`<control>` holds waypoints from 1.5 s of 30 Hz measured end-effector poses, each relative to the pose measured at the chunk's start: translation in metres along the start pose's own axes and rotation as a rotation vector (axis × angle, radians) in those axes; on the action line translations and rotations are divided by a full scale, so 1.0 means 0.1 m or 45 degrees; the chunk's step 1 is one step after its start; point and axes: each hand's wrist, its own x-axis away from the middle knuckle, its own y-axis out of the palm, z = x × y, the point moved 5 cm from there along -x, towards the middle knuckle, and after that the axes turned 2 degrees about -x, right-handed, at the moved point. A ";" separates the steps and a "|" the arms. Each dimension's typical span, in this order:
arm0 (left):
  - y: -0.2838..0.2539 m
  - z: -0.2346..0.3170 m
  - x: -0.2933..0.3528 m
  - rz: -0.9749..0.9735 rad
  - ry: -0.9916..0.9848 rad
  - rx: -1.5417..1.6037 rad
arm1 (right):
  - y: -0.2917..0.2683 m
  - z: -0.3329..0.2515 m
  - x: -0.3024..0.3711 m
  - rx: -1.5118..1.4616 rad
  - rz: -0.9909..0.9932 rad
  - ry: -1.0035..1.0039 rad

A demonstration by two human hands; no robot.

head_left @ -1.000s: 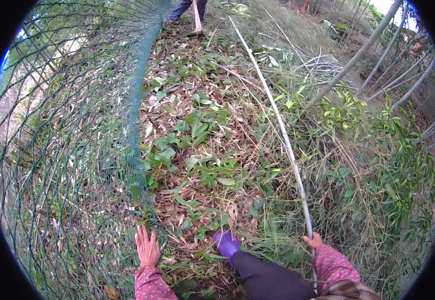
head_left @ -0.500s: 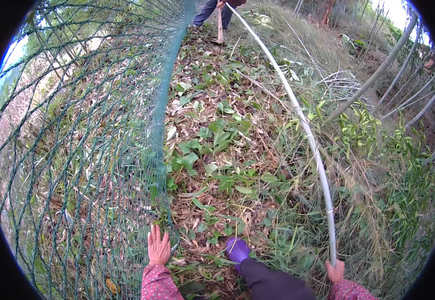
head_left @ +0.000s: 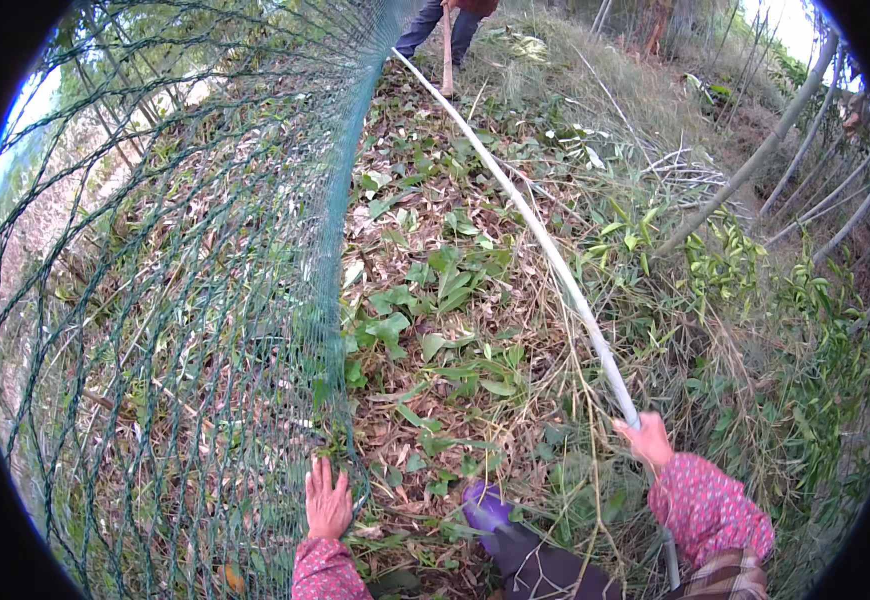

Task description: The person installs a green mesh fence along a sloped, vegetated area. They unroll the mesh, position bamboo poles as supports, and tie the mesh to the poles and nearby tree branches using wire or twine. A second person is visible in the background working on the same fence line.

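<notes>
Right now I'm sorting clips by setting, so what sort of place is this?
Outdoors, probably the edge of a wooded or bamboo plot. Green mesh fencing runs along ground strewn with dry leaves and weeds, and thin bamboo stems lean on the right. The right hand grips a long pale pole; the left hand touches the mesh.

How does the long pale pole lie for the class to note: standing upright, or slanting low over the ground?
Slanting low. The pale pole runs from the right hand, closed round it, across the leaf litter toward another person far off.
</notes>
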 end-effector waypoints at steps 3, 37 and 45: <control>0.02 0.00 0.00 -0.021 -0.019 -0.004 | 0.11 -0.69 -0.47 0.008 0.007 -0.123; -0.07 0.13 -0.10 -0.151 -0.050 -0.085 | 1.84 -1.67 0.96 0.832 -0.143 -1.337; -0.28 0.32 -0.15 -0.276 -0.236 -0.273 | 0.08 -5.54 2.17 -0.548 1.234 -3.188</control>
